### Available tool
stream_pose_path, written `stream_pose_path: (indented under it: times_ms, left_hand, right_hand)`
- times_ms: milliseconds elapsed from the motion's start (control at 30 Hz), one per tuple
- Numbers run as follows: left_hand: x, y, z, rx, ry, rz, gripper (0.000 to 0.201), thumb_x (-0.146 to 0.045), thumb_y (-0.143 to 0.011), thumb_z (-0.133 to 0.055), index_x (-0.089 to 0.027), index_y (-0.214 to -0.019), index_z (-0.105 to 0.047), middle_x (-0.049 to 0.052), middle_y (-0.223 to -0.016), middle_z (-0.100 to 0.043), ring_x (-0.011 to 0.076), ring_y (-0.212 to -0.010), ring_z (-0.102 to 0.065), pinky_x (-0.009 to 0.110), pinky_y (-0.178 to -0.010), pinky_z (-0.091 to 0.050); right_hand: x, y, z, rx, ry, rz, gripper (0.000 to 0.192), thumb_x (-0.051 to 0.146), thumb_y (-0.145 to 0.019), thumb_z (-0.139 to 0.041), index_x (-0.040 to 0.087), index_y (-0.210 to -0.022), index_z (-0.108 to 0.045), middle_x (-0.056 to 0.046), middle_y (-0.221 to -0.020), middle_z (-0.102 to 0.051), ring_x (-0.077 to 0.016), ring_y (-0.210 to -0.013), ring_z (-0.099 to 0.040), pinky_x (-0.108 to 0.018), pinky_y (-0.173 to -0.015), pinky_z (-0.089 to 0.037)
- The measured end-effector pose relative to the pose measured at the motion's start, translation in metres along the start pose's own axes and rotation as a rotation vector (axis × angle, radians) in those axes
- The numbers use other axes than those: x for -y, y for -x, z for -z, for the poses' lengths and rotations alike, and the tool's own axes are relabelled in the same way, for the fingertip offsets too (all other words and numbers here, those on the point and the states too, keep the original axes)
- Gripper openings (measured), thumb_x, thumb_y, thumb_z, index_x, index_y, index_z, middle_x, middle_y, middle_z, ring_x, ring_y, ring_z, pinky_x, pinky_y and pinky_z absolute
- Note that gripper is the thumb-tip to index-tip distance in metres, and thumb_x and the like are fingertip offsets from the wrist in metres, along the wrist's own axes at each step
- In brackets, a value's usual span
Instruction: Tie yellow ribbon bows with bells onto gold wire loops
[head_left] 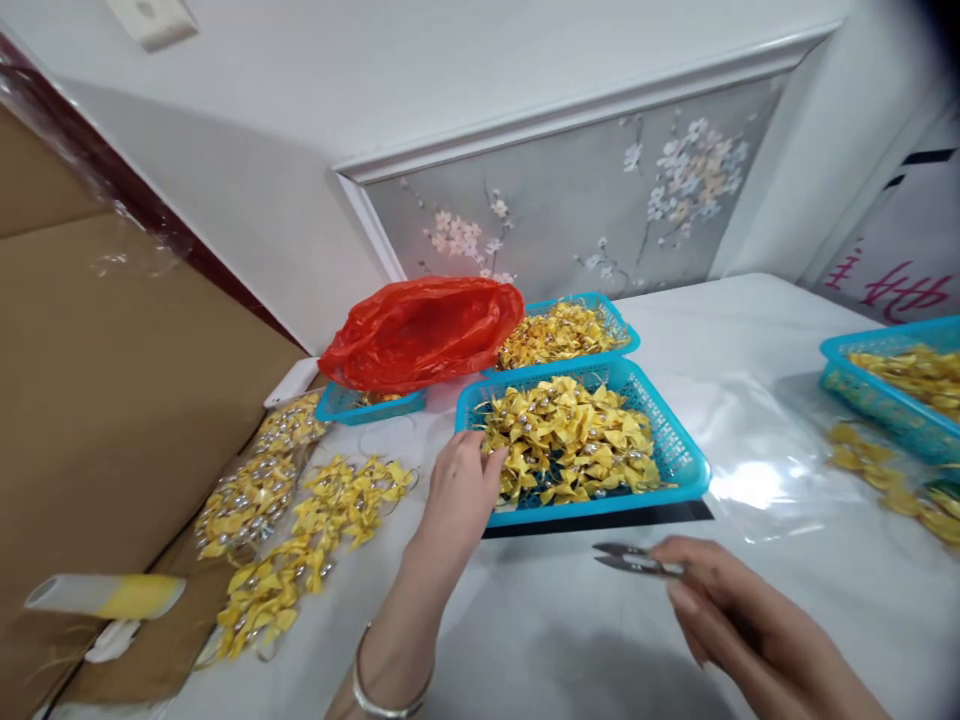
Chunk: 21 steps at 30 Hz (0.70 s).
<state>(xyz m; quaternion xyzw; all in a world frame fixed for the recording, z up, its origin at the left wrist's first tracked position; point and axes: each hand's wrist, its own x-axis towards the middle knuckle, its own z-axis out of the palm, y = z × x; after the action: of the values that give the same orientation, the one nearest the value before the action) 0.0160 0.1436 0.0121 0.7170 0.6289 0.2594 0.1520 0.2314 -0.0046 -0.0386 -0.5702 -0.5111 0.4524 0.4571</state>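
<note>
The left hand (459, 490), fingers loosely open, touches light, floppy yellow ribbon bows (570, 440) heaped in a turquoise plastic basket (679, 455). They look best pinched singly at the knot. The right hand (739, 610) pinches small metal thread snips (634, 560).

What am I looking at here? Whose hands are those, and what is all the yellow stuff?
There is no machine here. A person wears a camera on their head, so you see their own two hands from above. The left hand, with a bangle on the wrist, reaches into a blue basket full of little yellow bows. The right hand holds small metal snips. On the white table stand more blue baskets of bows, one at the far right. A red plastic bag lies behind, and more bows lie in piles on the left.
</note>
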Motion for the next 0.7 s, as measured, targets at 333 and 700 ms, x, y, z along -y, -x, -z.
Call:
stream_pose_path:
  times_ms: [333,700]
  left_hand:
    - [-0.005,-0.013,0.005,0.131,-0.051,0.005,0.022,-0.031,-0.096,-0.060,-0.015,-0.109,-0.065,0.006,-0.104,-0.070,0.0195,-0.086,-0.069,0.039,-0.077,-0.058]
    - [-0.003,-0.020,0.001,0.170,0.156,0.010,0.030,-0.031,-0.095,-0.061,-0.018,-0.122,-0.061,0.010,-0.125,-0.064,0.0242,-0.103,-0.066,0.045,-0.086,-0.057]
  right_hand:
    - [-0.043,-0.029,-0.023,0.007,0.786,0.251,0.051,0.001,-0.081,-0.035,0.022,-0.114,-0.069,-0.011,-0.094,-0.072,-0.0260,-0.071,-0.071,-0.036,-0.061,-0.057]
    - [-0.032,-0.010,0.010,0.004,0.543,0.365,0.040,0.012,-0.096,-0.034,0.025,-0.121,-0.062,-0.005,-0.089,-0.068,-0.0185,-0.079,-0.069,-0.028,-0.070,-0.056]
